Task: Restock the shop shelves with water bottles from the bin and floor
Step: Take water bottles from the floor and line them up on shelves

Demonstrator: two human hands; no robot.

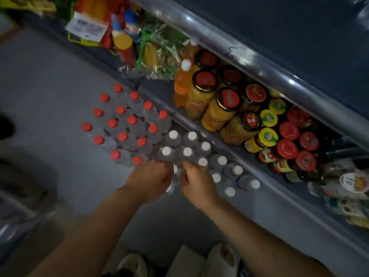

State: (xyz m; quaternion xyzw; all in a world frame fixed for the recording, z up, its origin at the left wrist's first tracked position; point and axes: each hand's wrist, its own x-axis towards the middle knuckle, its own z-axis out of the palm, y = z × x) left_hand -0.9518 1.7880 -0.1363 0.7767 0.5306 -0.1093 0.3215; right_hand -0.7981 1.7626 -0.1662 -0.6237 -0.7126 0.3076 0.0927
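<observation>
Several clear water bottles with red caps [127, 124] stand packed together on the grey floor. To their right stands a pack of white-capped water bottles [187, 151] in clear plastic wrap, along the foot of the shelf. My left hand [153, 176] and my right hand [196, 183] are close together over the near side of the white-capped pack. Both pinch the crinkled clear wrap [176, 177] between them. A few white caps are hidden under my hands.
The low shelf [249, 158] runs diagonally on the right and holds orange drink bottles [182, 84], yellow jars with black lids [219, 108] and small red-lidded jars [288, 148]. Packets and bottles [123, 43] lie further back. My feet in white slippers [223, 256] show below.
</observation>
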